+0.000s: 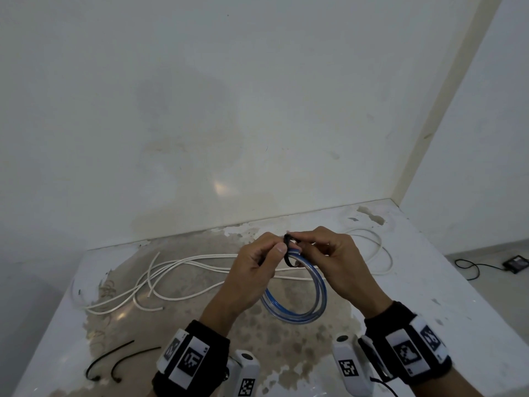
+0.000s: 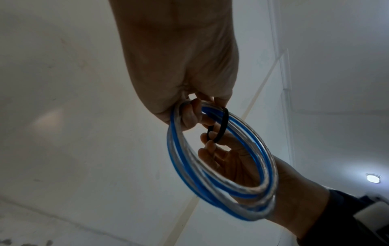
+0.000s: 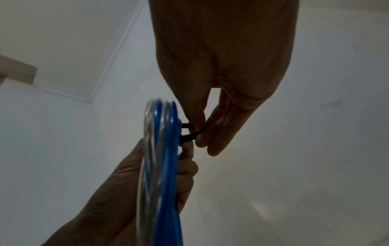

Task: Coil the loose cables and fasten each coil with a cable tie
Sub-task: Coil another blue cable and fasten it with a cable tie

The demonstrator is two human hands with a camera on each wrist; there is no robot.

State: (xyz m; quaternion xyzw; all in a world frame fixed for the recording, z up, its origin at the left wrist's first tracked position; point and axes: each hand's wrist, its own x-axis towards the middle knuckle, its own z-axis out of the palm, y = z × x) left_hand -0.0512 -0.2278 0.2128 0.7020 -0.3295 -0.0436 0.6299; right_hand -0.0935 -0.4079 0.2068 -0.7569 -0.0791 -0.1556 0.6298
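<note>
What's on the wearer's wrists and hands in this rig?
Both hands, left hand and right hand, are bare: no gloves. Each wrist has a black fabric wristband carrying white rectangular blocks printed with black-and-white square fiducial markers, plus a white camera module. A thin black cable trails from the right unit.

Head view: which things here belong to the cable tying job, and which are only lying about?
Belong to the job:
- blue coil, held by the left hand
- black tie looped around it, pinched by the right hand
- white cables, loose on the table
- two spare ties

Only lying about:
- black box with its cord on the floor
</note>
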